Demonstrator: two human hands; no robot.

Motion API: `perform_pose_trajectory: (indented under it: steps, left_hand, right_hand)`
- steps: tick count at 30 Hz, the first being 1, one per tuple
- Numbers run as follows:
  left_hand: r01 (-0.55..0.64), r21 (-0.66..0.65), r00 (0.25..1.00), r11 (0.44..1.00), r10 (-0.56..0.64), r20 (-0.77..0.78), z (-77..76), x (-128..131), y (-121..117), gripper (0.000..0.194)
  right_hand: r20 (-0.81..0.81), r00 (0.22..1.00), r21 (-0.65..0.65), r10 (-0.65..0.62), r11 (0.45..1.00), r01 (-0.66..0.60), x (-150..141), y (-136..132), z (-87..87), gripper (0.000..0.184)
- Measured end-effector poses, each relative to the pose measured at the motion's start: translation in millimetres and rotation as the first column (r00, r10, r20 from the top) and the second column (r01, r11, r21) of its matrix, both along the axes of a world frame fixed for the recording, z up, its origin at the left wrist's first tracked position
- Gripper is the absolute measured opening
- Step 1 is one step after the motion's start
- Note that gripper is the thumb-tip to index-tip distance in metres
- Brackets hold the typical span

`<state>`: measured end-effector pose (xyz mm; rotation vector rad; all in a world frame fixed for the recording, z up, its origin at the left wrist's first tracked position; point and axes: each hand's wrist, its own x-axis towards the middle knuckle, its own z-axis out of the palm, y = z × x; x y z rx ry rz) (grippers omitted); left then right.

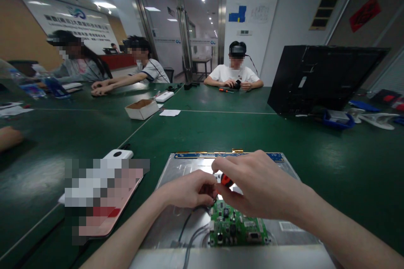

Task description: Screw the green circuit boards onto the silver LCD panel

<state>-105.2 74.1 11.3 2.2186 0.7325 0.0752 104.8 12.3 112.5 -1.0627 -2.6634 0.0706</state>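
Note:
A flat metal-backed display panel (pixel 303 241) lies in front of me with a green circuit board (pixel 232 225) on it. My right hand (pixel 259 187) grips a screwdriver (pixel 226 180) by its red and black handle, above the board's far left corner. The shaft is mostly hidden by my fingers. My left hand (pixel 192 189) is beside the tool, fingers curled and pinched near that corner; what they hold, if anything, is hidden. Grey cables (pixel 191 243) run from the board's left side. A narrow blue circuit strip (pixel 192 156) lines the panel's far edge.
A pink phone (pixel 126 193) and a white device (pixel 121 154) lie to my left. Ahead are an open cardboard box (pixel 142 111) and white paper (pixel 169 112). A black monitor (pixel 322 80) stands at the right, by a blue tray (pixel 337 119). Several people sit around the green table (pixel 217 132).

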Motion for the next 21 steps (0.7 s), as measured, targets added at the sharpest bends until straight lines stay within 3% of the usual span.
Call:
perform_pose_trajectory:
  steps: [21]
  left_hand:
    - [-0.035,0.001,0.999,0.999,0.035,-0.027,-0.5,0.4,0.4,0.024]
  right_hand:
    - [-0.002,0.999,0.016,0.032,0.999,-0.032,1.0,-0.5,-0.8,0.010]
